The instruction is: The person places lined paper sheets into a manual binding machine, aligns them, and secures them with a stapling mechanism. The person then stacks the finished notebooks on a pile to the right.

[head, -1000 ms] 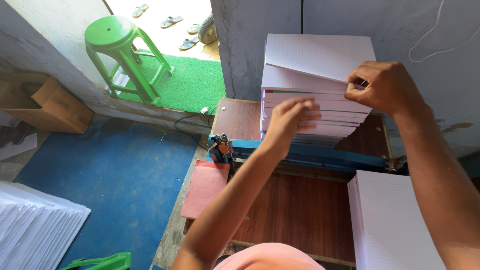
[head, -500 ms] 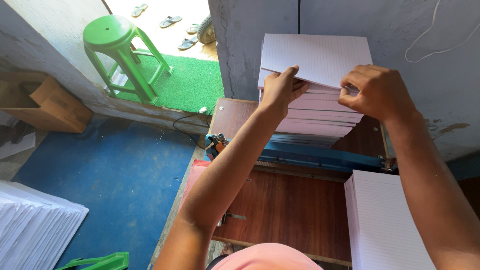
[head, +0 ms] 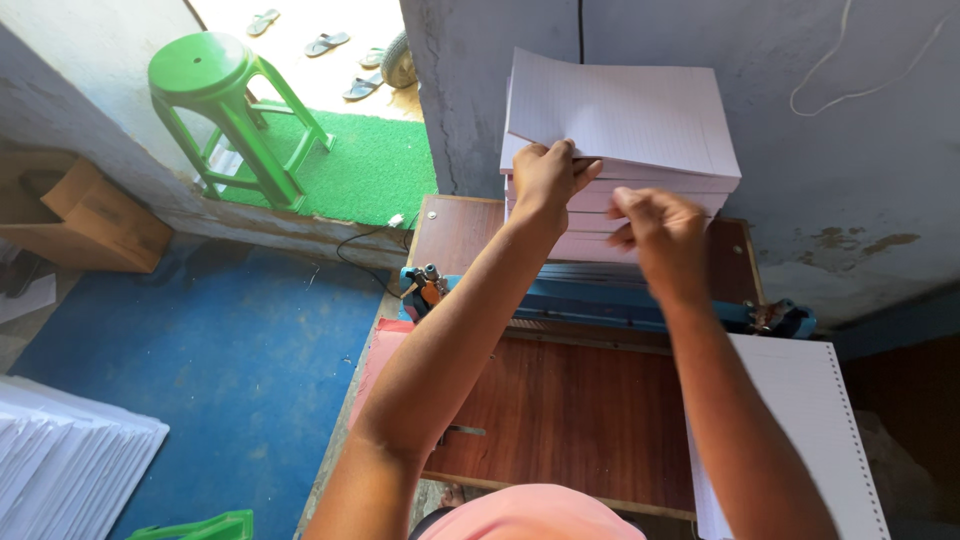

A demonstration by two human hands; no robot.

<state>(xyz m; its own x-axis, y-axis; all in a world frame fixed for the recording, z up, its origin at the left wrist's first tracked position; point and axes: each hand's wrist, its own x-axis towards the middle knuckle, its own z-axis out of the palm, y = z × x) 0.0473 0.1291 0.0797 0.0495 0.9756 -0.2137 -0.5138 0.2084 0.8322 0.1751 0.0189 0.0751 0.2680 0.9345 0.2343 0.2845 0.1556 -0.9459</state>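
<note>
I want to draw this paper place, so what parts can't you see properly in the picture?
Head view only:
- Front of the tall paper stack: covered by the left hand and right hand.
- Blue machine: its middle is hidden behind both forearms.
- Punched paper pile: cut off by the bottom edge.
- White sheets on the floor: cut off at the left edge.
- Sandals outside: too small for detail.

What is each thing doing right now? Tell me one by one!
Left hand: lifting the top sheets by their front edge.
Right hand: fingers at the stack's front edge.
Paper stack: piled high, top sheets raised.
Punched sheets: lying flat.
Green stool: upright.
Cardboard box: open.
</note>
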